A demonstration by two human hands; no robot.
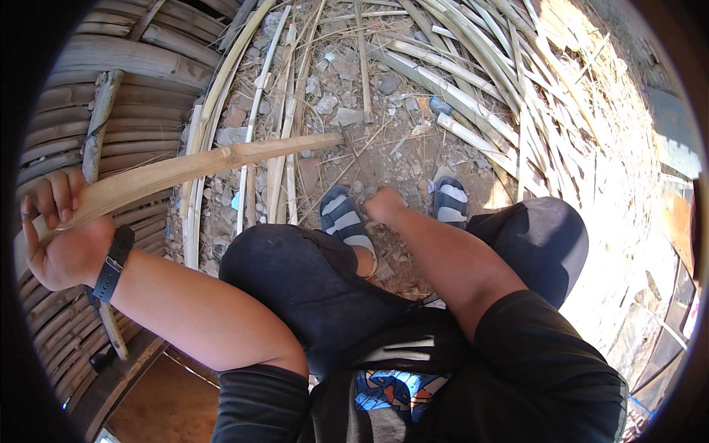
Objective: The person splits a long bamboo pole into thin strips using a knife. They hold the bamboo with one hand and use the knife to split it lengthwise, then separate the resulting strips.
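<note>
At the far left, my left hand (63, 229) grips one end of a long, pale bamboo strip (214, 159), its fingers curled over the top edge. A dark watch is strapped to that wrist. The strip stretches to the right and narrows, its far tip over the rubble ahead of my feet. Between my two sandals (346, 215), my right hand (385, 205) is closed and low, apart from the strip. What its fingers hold, if anything, is hidden.
A slatted bamboo wall (136, 122) rises close on the left. Split bamboo strips (473, 107) lie heaped ahead and to the right, with more upright ones (286, 111) beside the wall. Broken stones (329, 103) cover the ground. My bent knees flank the right arm.
</note>
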